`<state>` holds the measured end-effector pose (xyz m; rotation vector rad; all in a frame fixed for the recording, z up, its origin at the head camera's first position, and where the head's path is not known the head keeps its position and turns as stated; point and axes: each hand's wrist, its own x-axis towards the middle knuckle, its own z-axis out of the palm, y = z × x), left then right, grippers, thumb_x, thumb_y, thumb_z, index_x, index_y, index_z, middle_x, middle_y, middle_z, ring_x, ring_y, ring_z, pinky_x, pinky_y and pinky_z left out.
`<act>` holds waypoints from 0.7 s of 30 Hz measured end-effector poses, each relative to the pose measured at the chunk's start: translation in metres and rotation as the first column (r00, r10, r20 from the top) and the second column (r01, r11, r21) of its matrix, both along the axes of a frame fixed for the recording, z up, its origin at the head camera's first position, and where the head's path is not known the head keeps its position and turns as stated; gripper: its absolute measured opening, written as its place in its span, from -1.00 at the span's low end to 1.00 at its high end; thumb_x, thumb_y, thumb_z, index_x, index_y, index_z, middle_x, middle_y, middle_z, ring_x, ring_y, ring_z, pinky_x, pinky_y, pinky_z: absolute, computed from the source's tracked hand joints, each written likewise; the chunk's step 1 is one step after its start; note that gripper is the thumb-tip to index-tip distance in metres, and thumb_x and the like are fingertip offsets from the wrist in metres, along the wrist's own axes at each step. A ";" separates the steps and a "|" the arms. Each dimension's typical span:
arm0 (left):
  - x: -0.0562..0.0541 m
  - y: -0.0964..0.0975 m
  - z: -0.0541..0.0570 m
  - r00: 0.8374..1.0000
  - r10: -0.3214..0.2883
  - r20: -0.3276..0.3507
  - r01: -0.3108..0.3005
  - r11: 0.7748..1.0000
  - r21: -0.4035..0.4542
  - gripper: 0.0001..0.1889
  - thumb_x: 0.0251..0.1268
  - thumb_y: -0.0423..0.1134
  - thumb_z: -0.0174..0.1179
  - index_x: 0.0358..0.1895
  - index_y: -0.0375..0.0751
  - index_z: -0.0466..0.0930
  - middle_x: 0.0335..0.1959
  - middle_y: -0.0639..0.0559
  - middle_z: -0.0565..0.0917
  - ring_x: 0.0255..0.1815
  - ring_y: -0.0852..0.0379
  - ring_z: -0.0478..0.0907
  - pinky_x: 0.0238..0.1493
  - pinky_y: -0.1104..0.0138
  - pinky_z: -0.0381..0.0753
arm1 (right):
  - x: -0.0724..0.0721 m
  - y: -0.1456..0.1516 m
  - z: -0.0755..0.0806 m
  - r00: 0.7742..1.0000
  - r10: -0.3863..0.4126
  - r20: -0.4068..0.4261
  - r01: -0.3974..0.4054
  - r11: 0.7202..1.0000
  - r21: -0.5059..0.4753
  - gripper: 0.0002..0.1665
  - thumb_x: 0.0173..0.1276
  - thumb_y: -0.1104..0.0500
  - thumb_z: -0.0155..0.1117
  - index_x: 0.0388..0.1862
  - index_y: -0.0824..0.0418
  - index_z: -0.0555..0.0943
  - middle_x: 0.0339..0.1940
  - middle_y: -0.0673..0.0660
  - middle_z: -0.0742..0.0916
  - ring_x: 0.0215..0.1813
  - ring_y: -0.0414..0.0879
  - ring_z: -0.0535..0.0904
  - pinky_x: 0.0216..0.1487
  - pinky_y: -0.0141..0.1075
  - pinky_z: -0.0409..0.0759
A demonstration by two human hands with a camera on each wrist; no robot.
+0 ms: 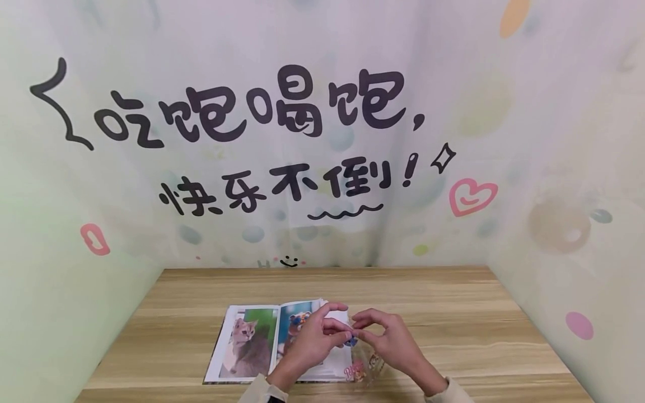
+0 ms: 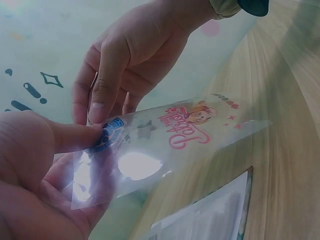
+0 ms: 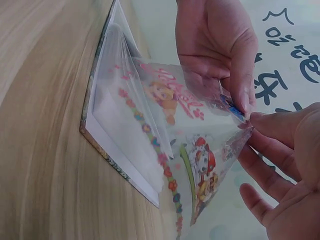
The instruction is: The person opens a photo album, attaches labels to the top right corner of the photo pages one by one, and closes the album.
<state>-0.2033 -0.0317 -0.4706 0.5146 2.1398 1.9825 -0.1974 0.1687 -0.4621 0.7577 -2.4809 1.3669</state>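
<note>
Both hands are at a clear sticker sheet (image 2: 190,135) printed with cartoon puppies, small flowers and pink lettering. My left hand (image 1: 312,342) pinches its upper edge, the thumb lying by a blue printed sticker (image 2: 111,134). Close beside it, the right hand (image 1: 395,342) pinches the same corner between thumb and fingers, fingertips of the two hands almost together. From there the film hangs down, creased and tilted, over the right edge of an open photo album (image 1: 215,364). The left forearm and hand cover part of the album's right page.
The album lies on a wood-grain table (image 1: 484,324), showing a cat photo (image 1: 252,344) on the left page and a toy-like animal photo (image 1: 288,322) on the right. Behind the table hangs a printed cloth backdrop (image 1: 302,33) with large black characters.
</note>
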 end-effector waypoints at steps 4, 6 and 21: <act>0.001 -0.001 0.000 1.000 -0.004 0.005 0.004 1.000 -0.004 -0.51 0.29 -0.46 0.26 0.28 -0.26 0.41 -0.23 -0.20 0.77 -0.26 0.00 0.71 -0.33 0.38 0.64 | -0.002 0.002 -0.002 1.000 -0.010 0.008 0.010 1.000 -0.004 -0.84 0.25 0.17 0.45 -0.18 0.05 0.72 -0.36 -0.13 0.79 -0.18 -0.24 0.69 -0.02 -0.20 0.63; 0.002 -0.002 0.000 1.000 -0.004 0.002 0.004 1.000 -0.008 -0.51 0.28 -0.46 0.26 0.28 -0.26 0.41 -0.24 -0.20 0.77 -0.26 0.01 0.71 -0.33 0.38 0.64 | -0.003 0.002 -0.003 1.000 -0.011 0.014 0.011 1.000 -0.006 -0.86 0.24 0.15 0.46 -0.21 0.03 0.73 -0.36 -0.16 0.78 -0.18 -0.25 0.69 -0.02 -0.18 0.63; 0.003 -0.001 0.002 1.000 -0.004 0.009 0.005 0.999 -0.043 -0.53 0.29 -0.43 0.27 0.25 -0.17 0.44 -0.26 -0.11 0.77 -0.30 0.09 0.70 -0.32 0.36 0.64 | -0.004 0.001 -0.007 0.999 0.035 0.032 -0.035 0.999 -0.016 -0.88 0.22 0.13 0.47 -0.25 0.02 0.74 -0.30 -0.18 0.78 -0.15 -0.25 0.68 -0.03 -0.06 0.66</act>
